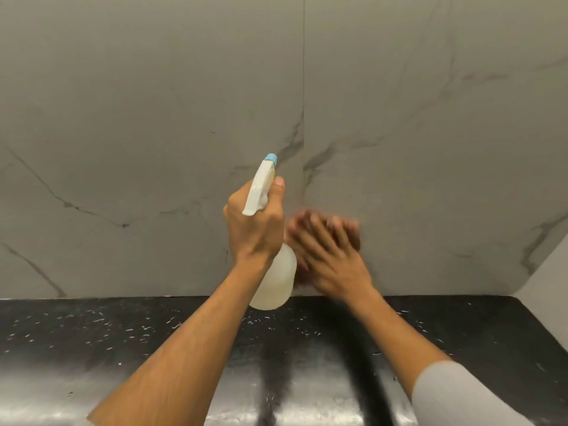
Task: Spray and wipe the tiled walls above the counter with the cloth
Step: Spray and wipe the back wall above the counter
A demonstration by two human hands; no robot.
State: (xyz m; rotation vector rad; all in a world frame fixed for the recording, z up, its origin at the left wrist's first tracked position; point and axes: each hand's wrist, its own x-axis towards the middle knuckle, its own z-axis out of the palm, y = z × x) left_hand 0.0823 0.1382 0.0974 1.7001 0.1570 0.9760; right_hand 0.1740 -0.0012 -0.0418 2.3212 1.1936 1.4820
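Left hand (255, 229) grips bottle (278, 281), nozzle towards wall (153, 118) by the tile seam. Right hand (332, 256) flat, fingers straight, motion-blurred, low on wall above counter (92, 333). Cloth (356, 241) mostly hidden under it, only a dark blurred edge visible.

We see soft, fairly dim light spread evenly over the grey marble-veined tiled wall (153, 103). The glossy black speckled stone counter (61, 333) throws back broad white glare along its near edge, broken by dark bands. The right hand (332, 256) is smeared by motion blur, its fingers doubled; the left hand (255, 229) and its white plastic spray bottle (278, 278) look sharp.
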